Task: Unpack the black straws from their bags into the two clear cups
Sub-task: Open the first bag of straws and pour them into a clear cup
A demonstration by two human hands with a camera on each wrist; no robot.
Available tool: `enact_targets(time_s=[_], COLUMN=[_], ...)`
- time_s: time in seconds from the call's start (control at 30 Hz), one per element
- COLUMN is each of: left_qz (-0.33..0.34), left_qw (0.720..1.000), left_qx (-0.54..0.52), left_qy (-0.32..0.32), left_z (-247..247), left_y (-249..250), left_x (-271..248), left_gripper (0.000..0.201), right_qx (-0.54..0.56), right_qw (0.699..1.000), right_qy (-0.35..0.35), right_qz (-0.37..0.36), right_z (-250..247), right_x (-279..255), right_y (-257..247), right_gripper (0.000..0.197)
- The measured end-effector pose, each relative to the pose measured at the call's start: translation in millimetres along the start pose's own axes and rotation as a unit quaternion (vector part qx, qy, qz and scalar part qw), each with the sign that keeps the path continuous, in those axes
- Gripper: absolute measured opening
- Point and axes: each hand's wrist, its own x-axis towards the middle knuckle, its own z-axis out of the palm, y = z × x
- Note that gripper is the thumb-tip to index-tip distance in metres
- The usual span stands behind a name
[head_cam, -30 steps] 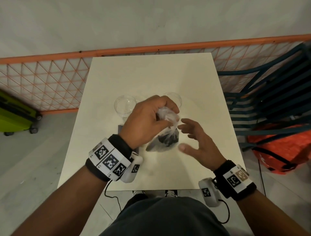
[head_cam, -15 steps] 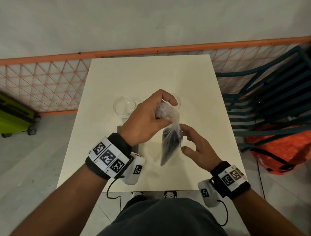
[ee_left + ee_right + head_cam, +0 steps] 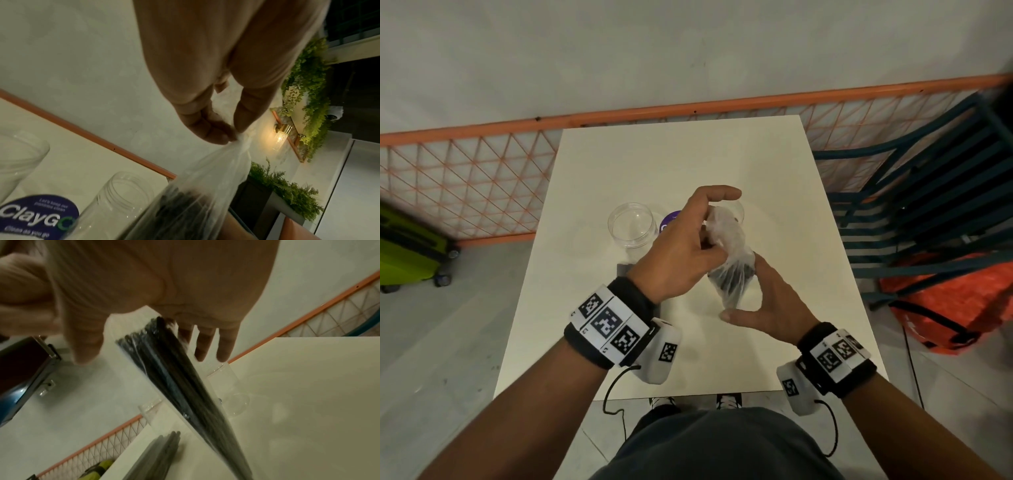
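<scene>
A clear plastic bag of black straws [image 3: 732, 277] hangs above the white table [image 3: 681, 161]. My left hand [image 3: 717, 246] pinches its bunched top between thumb and fingertips, with the index finger raised; the left wrist view shows the same pinch [image 3: 232, 134]. My right hand [image 3: 744, 294] cups the bag's lower end, its straight fingers [image 3: 205, 345] behind the bag [image 3: 174, 369] and the thumb in front. One clear cup [image 3: 632, 224] stands empty at left. The second cup [image 3: 739, 211] is mostly hidden behind my left hand. Another bag of straws [image 3: 156, 456] lies flat on the table under my left wrist.
A purple round sticker [image 3: 669, 221] sits on the table between the cups. An orange mesh fence [image 3: 465, 178] runs behind the table. A green suitcase [image 3: 404, 246] stands on the floor at left. A blue slatted chair [image 3: 928, 212] and an orange bag [image 3: 955, 305] are at right.
My left hand has raised the bag's top, so the bag swung from slanting to nearly upright. My right hand closed in from the right and now cups the bag's lower end.
</scene>
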Motion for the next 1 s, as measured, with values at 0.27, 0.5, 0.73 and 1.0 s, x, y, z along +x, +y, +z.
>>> enact_targets(time_s=[0.27,0.5,0.73,1.0], left_qz=[-0.025,-0.147,-0.105,-0.105], left_qw=[0.990,0.987,0.986,0.989], left_qx=[-0.129,0.056,0.058,0.044], left_qy=[0.054,-0.045,0.111,0.093], left_z=[6.6,15.1,28.3,43.6], left_y=[-22.7,-89.1,-108.2,-138.0], left_x=[7.0,-22.4,-25.6,-37.7], left_gripper=[0.069,0.090,0.045,0.040], right_qx=[-0.030,-0.022,0.002,-0.018], right_qw=[0.991,0.994,0.999,0.997], right_qy=[0.057,0.045,-0.004,-0.031], right_qz=[0.120,0.092,0.054,0.064], right_z=[19.3,14.9,11.6,26.2], right_x=[12.5,8.9,11.4,14.2], right_y=[10.6,8.2,0.3,17.4], right_gripper=[0.052,0.042,0.057,0.077])
